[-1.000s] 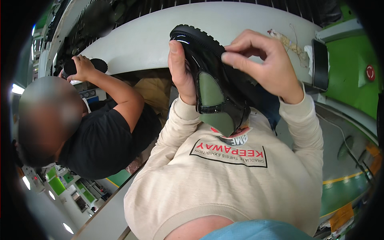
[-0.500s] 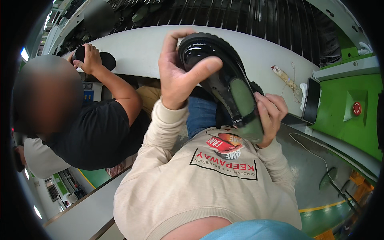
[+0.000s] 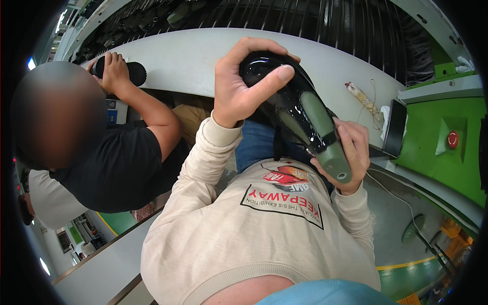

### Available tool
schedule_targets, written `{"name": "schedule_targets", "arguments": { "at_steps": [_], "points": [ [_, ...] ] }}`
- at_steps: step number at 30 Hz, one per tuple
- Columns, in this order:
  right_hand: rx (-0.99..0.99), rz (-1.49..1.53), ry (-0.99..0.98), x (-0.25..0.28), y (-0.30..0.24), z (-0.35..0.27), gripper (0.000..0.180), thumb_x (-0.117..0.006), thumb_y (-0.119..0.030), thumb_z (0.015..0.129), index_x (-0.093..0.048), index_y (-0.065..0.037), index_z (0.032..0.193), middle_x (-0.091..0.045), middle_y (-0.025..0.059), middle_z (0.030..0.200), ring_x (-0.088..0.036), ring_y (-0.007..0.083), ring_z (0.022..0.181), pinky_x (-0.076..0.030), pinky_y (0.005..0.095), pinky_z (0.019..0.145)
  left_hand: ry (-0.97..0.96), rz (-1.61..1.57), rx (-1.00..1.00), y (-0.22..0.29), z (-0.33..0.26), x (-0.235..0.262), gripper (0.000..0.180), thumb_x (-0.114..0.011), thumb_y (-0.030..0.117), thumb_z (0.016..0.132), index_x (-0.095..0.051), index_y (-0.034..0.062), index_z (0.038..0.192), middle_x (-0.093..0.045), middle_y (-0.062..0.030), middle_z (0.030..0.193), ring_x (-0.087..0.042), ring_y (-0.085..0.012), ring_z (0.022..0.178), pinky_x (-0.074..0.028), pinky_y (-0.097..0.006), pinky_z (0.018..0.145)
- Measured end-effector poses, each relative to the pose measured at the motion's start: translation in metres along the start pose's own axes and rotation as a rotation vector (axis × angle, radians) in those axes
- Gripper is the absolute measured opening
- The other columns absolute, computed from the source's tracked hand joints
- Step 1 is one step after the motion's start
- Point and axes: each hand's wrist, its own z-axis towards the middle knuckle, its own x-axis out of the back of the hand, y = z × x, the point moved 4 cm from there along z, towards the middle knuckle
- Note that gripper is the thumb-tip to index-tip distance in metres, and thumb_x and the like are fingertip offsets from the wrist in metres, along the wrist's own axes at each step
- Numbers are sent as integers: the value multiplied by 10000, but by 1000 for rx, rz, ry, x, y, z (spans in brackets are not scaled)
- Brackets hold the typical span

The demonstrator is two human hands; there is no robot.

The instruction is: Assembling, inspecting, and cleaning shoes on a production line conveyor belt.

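The left hand (image 3: 239,86) is closed around the toe end of a glossy black shoe (image 3: 295,109), its thumb laid across the rounded top and its fingers curled over the far side. The right hand (image 3: 351,157) cups the other end of the shoe from beneath, fingers wrapped partly round a grey-green last (image 3: 325,137) that fills the shoe and sticks out at the heel, ending in a flat face with a small hole. The shoe is held in the air between the two hands, tilted, toe up and away from the person, heel down toward the chest of the beige sweatshirt (image 3: 254,229), above the lap and just in front of the pale grey counter (image 3: 183,61). On the counter to the right lie a small tangle of pale thread or scrap (image 3: 362,96) and a dark flat device (image 3: 394,127) at its edge. Behind the counter runs a dark ribbed conveyor (image 3: 284,20). To the left a co-worker in a black shirt (image 3: 117,168) rests a hand (image 3: 114,73) on a black cylindrical tool (image 3: 133,72) lying on the counter. A green machine housing (image 3: 437,152) with a red button (image 3: 452,139) stands at the right.
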Motion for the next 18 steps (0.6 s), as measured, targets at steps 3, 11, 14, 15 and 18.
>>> {"name": "schedule_targets", "arguments": {
  "at_steps": [3, 11, 14, 15, 18],
  "points": [
    [-53, 83, -23, 20, 0, 29, 713, -966, -263, 820, -690, 26, 1411, -751, 261, 1241, -699, 439, 1100, -557, 517, 984, 78, -111, 89, -22, -5, 1, 339, -827, 139, 980, -673, -24, 1234, -821, -174, 1121, -783, -218, 1039, -624, -342, 948],
    [-11, -101, -220, 60, 15, 143, 486, -949, -271, 762, -798, -96, 1189, -810, 74, 1071, -729, 281, 921, -581, 395, 802, -214, 101, -19, -42, -19, -14, 1291, -1070, 476, 651, -409, -16, 1645, -515, -229, 1639, -474, -381, 1565, -377, -514, 1281],
    [53, -140, -335, 36, 9, 165, 434, -954, -299, 735, -809, -127, 1105, -798, 29, 1014, -708, 263, 852, -564, 391, 734, -214, 284, -266, 5, -6, -44, 1281, -1099, 354, 624, -413, -4, 1645, -619, -254, 1529, -628, -389, 1428, -501, -478, 1182],
    [113, -159, -350, 28, 6, 169, 422, -960, -314, 715, -811, -131, 1064, -791, 17, 997, -696, 263, 820, -554, 397, 708, -224, 282, -270, 7, -2, -46, 1281, -1099, 354, 624, -413, -4, 1645, -619, -254, 1529, -628, -389, 1428, -501, -478, 1182],
    [201, -43, -204, 25, 1, 184, 507, -997, -252, 678, -809, -72, 1113, -808, 76, 1079, -758, 277, 991, -584, 366, 839, -77, 366, -262, 7, 9, -43, 1178, -1084, 259, 664, -451, 35, 1632, -781, -226, 1245, -804, -325, 1115, -638, -396, 940]
  ]
}}
